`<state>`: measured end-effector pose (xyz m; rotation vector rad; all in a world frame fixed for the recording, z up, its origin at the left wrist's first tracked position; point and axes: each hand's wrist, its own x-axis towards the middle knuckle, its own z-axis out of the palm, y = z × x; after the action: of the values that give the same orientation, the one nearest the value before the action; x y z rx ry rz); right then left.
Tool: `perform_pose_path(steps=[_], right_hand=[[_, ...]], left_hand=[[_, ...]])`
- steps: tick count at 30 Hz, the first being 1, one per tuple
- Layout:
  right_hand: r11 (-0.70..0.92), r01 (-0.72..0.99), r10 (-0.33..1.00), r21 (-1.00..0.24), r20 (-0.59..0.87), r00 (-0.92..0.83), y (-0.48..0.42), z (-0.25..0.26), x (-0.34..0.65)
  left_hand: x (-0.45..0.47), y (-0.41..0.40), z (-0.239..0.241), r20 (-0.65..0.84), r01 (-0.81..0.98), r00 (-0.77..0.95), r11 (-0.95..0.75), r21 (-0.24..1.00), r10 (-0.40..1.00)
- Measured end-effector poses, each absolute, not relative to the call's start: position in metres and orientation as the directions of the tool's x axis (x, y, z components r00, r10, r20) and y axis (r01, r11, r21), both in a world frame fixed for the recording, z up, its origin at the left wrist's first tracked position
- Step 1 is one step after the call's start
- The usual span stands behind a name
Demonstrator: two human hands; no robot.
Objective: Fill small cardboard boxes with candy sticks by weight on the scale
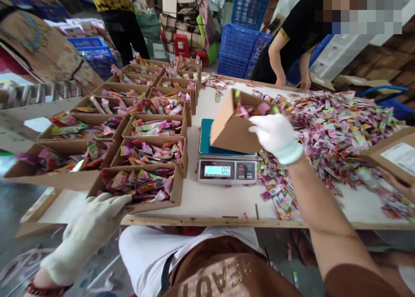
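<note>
My right hand (274, 132), in a white glove, grips the right side of a small open cardboard box (235, 130). That box is tilted above the teal plate of a digital scale (227, 169), with colourful small packets inside it; the display reads 0.0. Whether the box's lower edge touches the plate I cannot tell. On the left, my gloved left hand (94, 217) has its fingers over the near left rim of another cardboard box (179, 184), filled with similar packets (139, 184).
Rows of filled boxes (155, 126) cover the table's left side. A big heap of loose packets (337, 132) spreads on the right. A co-worker (292, 42) leans over the far edge; another person's hand is by a box (395, 154) at right. Blue crates (238, 42) stand behind.
</note>
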<state>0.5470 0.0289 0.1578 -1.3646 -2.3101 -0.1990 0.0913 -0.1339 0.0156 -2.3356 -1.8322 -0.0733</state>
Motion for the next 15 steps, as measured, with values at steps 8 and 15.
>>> perform_pose_path(steps=[8,15], right_hand=[[0.519,0.846,0.744,-0.12,0.551,-0.378,0.048,0.132,0.514],[0.183,0.889,0.849,-0.42,0.523,0.073,0.002,0.031,0.663]], left_hand=[[0.111,-0.159,0.015,0.368,0.962,0.215,-0.261,0.081,0.905],[0.14,-0.142,0.024,0.388,0.931,0.25,-0.33,0.153,0.887]])
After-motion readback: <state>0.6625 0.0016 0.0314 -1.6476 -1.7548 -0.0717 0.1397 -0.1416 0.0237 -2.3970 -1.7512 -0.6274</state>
